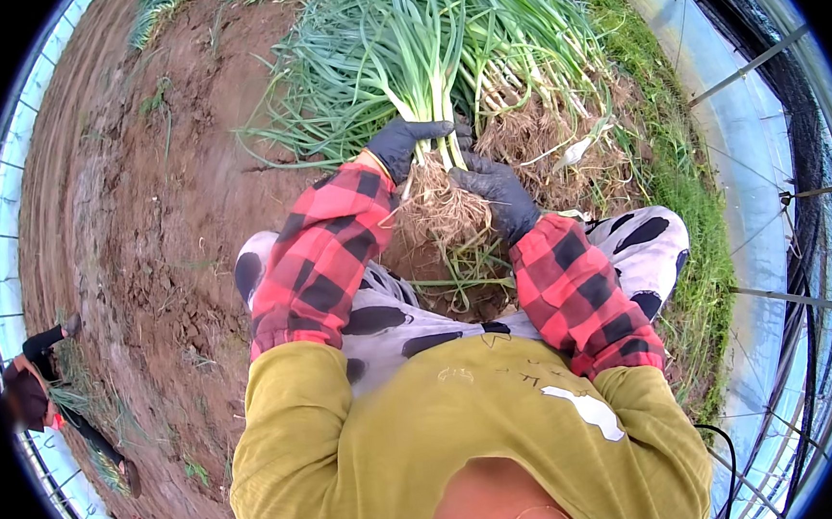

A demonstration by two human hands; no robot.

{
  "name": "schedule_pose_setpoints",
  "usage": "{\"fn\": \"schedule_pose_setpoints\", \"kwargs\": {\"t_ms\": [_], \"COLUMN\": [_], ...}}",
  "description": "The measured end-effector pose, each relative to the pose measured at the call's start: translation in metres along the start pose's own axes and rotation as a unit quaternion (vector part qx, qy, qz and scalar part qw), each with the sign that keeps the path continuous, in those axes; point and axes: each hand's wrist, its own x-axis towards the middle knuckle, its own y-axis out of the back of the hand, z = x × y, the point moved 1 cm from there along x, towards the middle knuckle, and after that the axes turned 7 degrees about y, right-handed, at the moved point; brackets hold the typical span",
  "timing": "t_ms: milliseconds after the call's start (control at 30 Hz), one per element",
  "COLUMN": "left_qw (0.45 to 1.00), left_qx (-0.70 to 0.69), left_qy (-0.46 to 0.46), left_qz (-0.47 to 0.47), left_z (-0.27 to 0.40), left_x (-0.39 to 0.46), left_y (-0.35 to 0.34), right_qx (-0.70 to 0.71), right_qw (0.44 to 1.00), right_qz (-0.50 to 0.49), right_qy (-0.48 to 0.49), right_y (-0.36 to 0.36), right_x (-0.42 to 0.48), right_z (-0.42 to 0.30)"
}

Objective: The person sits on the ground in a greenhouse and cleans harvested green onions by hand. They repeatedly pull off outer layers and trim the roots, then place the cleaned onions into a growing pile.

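My left hand [408, 144], in a dark glove, is closed around the white stems of a bunch of green onions [432, 103], whose leaves point away from me. Below it hang the bunch's tangled, soil-brown roots [444, 199]. My right hand [496, 189], gloved too, touches the lower stems at the right side of the roots; its fingertips are partly hidden, so its grip is unclear. Beyond both hands lies a large heap of green onions [516, 43], with bushy roots towards me on the right.
Loose leaves [464, 281] lie on the soil between my knees. Bare brown soil [188, 203] stretches left, where another person [49, 393] is at the far edge. Grass [695, 218] and plastic sheeting with metal poles [747, 128] run along the right.
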Motion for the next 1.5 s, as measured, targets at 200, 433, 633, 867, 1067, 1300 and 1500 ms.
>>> {"fn": "schedule_pose_setpoints", "kwargs": {"t_ms": [200,433,633,867,1067,1300,1500], "left_qw": [0.998,0.991,0.966,0.950,0.947,0.979,0.991], "left_qx": [0.006,0.051,0.136,0.168,0.147,0.007,-0.129], "left_qy": [-0.004,-0.059,-0.136,-0.099,-0.132,-0.108,-0.028], "left_qz": [0.058,0.112,0.171,0.242,0.253,0.171,-0.005], "left_z": [-0.002,-0.009,-0.008,-0.022,-0.014,-0.011,-0.017], "left_x": [-0.005,0.006,0.022,0.035,0.027,0.037,0.027], "left_y": [0.011,0.018,0.040,0.019,0.019,0.036,0.012], "right_qx": [0.064,-0.440,-0.592,-0.688,-0.453,-0.161,-0.104], "right_qw": [0.997,0.892,0.796,0.602,0.837,0.967,0.993], "right_qz": [-0.023,0.073,0.110,0.091,0.123,0.130,0.060], "right_qy": [-0.038,0.071,0.059,0.395,0.280,0.146,0.008], "right_y": [0.005,0.002,0.028,-0.016,0.003,0.036,0.018], "right_x": [-0.021,-0.043,-0.092,-0.033,-0.050,-0.072,-0.029], "right_z": [-0.010,-0.019,-0.025,-0.029,-0.035,-0.026,0.002]}}
